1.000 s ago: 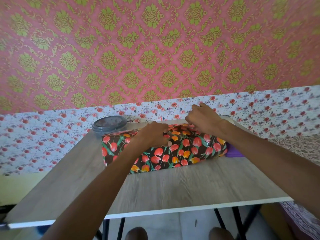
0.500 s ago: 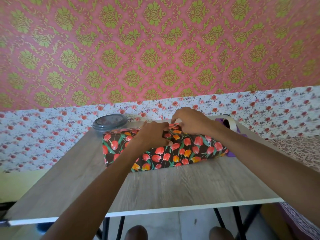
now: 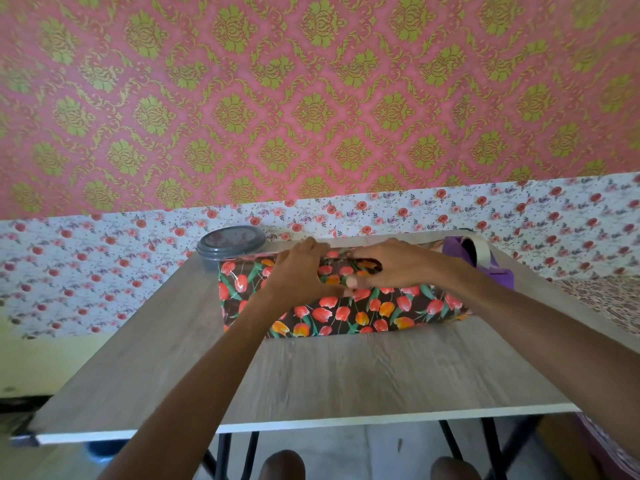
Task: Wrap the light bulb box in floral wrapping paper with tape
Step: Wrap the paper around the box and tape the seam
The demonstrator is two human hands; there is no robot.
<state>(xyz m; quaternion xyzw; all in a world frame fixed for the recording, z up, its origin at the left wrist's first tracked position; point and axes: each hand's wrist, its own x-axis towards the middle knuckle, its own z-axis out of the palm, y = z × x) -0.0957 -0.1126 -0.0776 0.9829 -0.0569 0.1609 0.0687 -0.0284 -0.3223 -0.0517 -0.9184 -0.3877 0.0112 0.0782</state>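
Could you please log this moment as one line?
left hand pressing wrapped box | right hand pressing its top | tape roll behind, untouched

One wide-angle view, worn on the person's head, looks forward and down across the tabletop (image 3: 346, 375) toward the patterned wall (image 3: 311, 98) behind it. It sits close: both forearms (image 3: 214, 375) enter from the bottom edge, the left hand (image 3: 298, 271) and right hand (image 3: 398, 268) meet mid-frame (lines bow toward the borders), and the knees (image 3: 282, 465) show beneath.
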